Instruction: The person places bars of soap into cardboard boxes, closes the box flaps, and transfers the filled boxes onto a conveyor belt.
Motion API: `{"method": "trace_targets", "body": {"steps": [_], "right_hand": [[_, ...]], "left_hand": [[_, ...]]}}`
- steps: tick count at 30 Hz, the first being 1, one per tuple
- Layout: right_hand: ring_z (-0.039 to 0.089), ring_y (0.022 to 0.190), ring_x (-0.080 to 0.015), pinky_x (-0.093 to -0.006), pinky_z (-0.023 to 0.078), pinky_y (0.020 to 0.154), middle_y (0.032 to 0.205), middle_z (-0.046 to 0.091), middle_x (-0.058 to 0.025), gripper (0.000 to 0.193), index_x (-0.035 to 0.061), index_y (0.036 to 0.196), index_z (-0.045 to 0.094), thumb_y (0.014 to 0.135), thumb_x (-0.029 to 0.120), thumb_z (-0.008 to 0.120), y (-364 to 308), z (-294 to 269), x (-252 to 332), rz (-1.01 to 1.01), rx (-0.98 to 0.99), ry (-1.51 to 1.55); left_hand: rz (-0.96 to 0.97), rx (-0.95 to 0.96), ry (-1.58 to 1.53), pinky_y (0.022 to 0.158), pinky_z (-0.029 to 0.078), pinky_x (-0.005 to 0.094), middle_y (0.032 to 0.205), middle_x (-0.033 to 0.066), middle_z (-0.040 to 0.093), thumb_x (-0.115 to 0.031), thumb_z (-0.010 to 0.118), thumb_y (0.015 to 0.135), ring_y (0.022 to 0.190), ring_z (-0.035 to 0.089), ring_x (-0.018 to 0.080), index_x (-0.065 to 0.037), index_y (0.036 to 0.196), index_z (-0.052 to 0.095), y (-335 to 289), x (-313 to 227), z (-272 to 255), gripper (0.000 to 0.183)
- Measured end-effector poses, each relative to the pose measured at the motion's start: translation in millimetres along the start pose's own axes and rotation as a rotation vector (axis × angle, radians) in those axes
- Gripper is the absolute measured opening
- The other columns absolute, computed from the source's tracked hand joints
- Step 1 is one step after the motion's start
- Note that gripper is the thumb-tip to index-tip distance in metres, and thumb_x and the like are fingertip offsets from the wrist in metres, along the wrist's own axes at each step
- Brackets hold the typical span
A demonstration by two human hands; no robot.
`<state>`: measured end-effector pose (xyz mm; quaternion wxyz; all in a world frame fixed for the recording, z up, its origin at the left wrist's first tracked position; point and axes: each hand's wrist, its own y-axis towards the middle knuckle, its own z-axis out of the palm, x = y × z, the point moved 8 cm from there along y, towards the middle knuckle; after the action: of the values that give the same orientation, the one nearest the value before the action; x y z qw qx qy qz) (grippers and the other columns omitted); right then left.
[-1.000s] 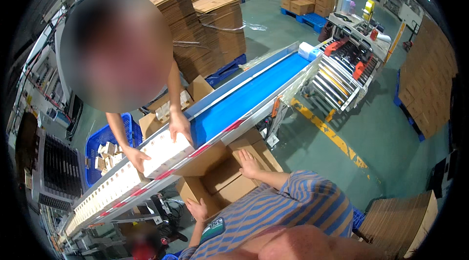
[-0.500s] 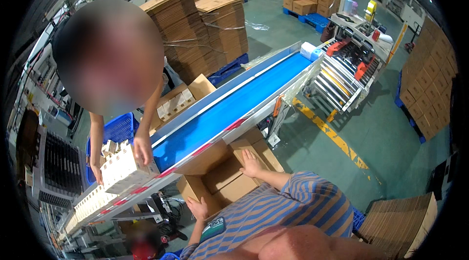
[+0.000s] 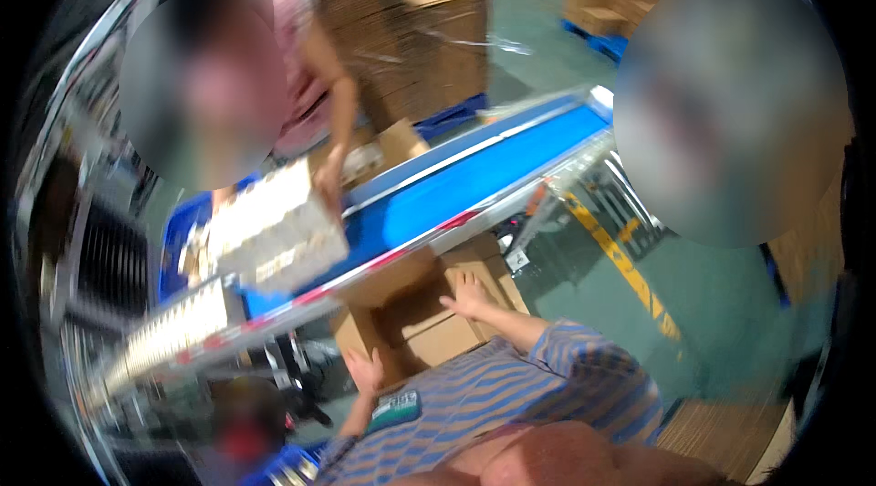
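An open brown cardboard carton (image 3: 436, 345) stands in front of me against the near side of the blue conveyor belt (image 3: 438, 185), its flaps folded out. My left hand (image 3: 366, 369) rests against the carton's left end with fingers extended. On the right flap lies my right hand (image 3: 468, 297), flat, fingers apart. Neither hand is wrapped round anything. Inside, the carton shows bare cardboard. Across the belt, a co-worker in pink grips a block of small white boxes (image 3: 278, 226) above the belt's left part; the block is blurred by motion.
A row of small white boxes (image 3: 178, 326) lines the conveyor's left end. Behind it are a blue crate (image 3: 173, 235) and stacked flat cardboard (image 3: 447, 48). More flat cardboard (image 3: 721, 431) lies at lower right. A yellow floor stripe (image 3: 620, 267) runs right of the carton.
The co-worker's block of white boxes has lifted and moved right, away from the row. My view has shifted slightly. My hands keep their places on the carton.
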<state>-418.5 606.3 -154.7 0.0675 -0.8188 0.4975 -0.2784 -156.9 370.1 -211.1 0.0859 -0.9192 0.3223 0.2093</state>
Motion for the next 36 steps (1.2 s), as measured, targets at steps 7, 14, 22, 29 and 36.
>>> {"method": "trace_targets", "body": {"steps": [7,14,22,29,36], "right_hand": [[0.059,0.102,-0.0314,-0.0385,0.047,0.087,0.11,0.062,-0.018,0.04,0.0,0.109,0.061,0.082,0.03,0.063,-20,-141,149,-0.756,-0.431,0.379],[0.057,0.101,-0.0313,-0.0408,0.045,0.088,0.111,0.061,-0.016,0.043,0.0048,0.11,0.062,0.084,0.038,0.059,58,-116,173,-0.692,-0.568,0.03],[0.059,0.099,-0.0303,-0.0422,0.047,0.083,0.107,0.064,-0.0118,0.046,0.0114,0.107,0.065,0.088,0.049,0.048,59,-102,183,-0.562,-0.406,-0.156],[0.063,0.085,-0.0288,-0.0418,0.049,0.071,0.095,0.067,-0.0088,0.037,0.0152,0.099,0.069,0.088,0.045,0.049,61,-103,177,-0.572,-0.525,-0.197],[0.063,0.084,-0.0287,-0.0412,0.049,0.072,0.094,0.067,-0.0084,0.035,0.0159,0.097,0.069,0.089,0.043,0.049,62,-101,173,-0.609,-0.549,-0.171]], "left_hand": [[-0.089,-0.011,0.06,0.104,0.031,0.0453,0.134,0.0297,0.037,-0.037,0.062,0.08,0.126,0.035,0.0411,0.005,0.135,0.03,-2,-14,0,0.077],[-0.266,0.078,-0.007,0.106,0.026,0.0503,0.144,0.0221,0.027,-0.039,0.061,0.081,0.135,0.023,0.0356,-0.001,0.14,0.024,-6,-19,-3,0.079],[-0.343,0.142,0.014,0.105,0.025,0.0549,0.147,0.0189,0.023,-0.045,0.053,0.084,0.137,0.02,0.0324,-0.005,0.142,0.022,-9,-7,11,0.077],[-0.335,0.126,-0.033,0.106,0.024,0.0546,0.148,0.0188,0.022,-0.04,0.057,0.083,0.137,0.019,0.0332,-0.008,0.143,0.021,-10,-17,-7,0.077],[-0.354,0.141,-0.027,0.106,0.025,0.0542,0.148,0.0171,0.021,-0.04,0.057,0.083,0.138,0.018,0.0323,-0.008,0.142,0.022,-10,-20,-9,0.076]]}}
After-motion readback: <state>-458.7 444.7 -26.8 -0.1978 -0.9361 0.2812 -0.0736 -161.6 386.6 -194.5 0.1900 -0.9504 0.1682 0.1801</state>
